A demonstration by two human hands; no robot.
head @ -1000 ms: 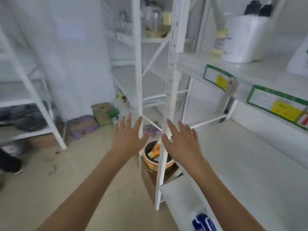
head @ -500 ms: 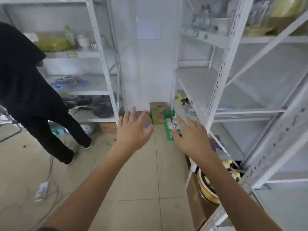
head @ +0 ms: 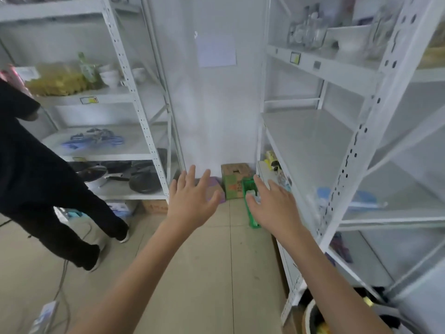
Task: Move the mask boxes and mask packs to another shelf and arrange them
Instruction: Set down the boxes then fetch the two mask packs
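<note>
Both my hands are stretched out in front of me over the aisle floor, holding nothing. My left hand [head: 192, 201] has its fingers spread. My right hand [head: 273, 204] is also spread, close to the white shelf unit [head: 310, 136] on the right. Blue packs [head: 96, 138] lie on the middle board of the left shelf unit [head: 144, 131]; blur keeps me from telling what they are. I cannot make out any mask boxes for certain.
A person in black [head: 36, 169] stands at the left by the left shelves. A cardboard box [head: 234, 180], a purple box [head: 216, 189] and a green basket [head: 250, 201] sit on the floor ahead. Pans [head: 142, 179] fill the lower left shelf. A cable [head: 62, 273] runs across the floor.
My view has swung left from the right shelf unit into the aisle. The left shelves and the person in black have come into sight. Both hands stay spread and empty.
</note>
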